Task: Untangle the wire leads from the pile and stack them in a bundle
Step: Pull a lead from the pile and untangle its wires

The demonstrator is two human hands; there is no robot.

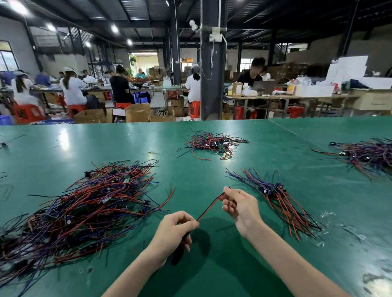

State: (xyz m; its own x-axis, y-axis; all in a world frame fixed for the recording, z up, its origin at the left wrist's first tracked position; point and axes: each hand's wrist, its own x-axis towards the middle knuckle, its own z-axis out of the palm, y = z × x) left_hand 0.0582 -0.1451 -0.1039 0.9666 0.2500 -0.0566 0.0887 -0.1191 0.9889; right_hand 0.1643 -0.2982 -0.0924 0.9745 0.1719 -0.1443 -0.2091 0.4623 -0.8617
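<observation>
We hold one red-and-black wire lead [208, 209] in the air just right of the big tangled pile [87, 206], clear of its strands. The left hand [175, 229], nearest the pile's right edge, has its fingers curled round the lead's lower end, thumb and forefinger pinching where the wire comes out. A dark part of the lead hangs below that fist, blurred, so we cannot tell what it is. From the pinch the wire runs taut, up and away from the pile, to the right hand [240, 208]. There thumb and forefinger nip it near its upper end and the other fingers are loosely bent. A short tip pokes out past the fingertips [226, 190]. Further right of the pile, beyond the right hand, a sorted bundle [278, 197] lies flat on the green table [207, 279], its leads roughly aligned. A smaller heap [213, 144] sits behind the pile, across the table, well apart.
</observation>
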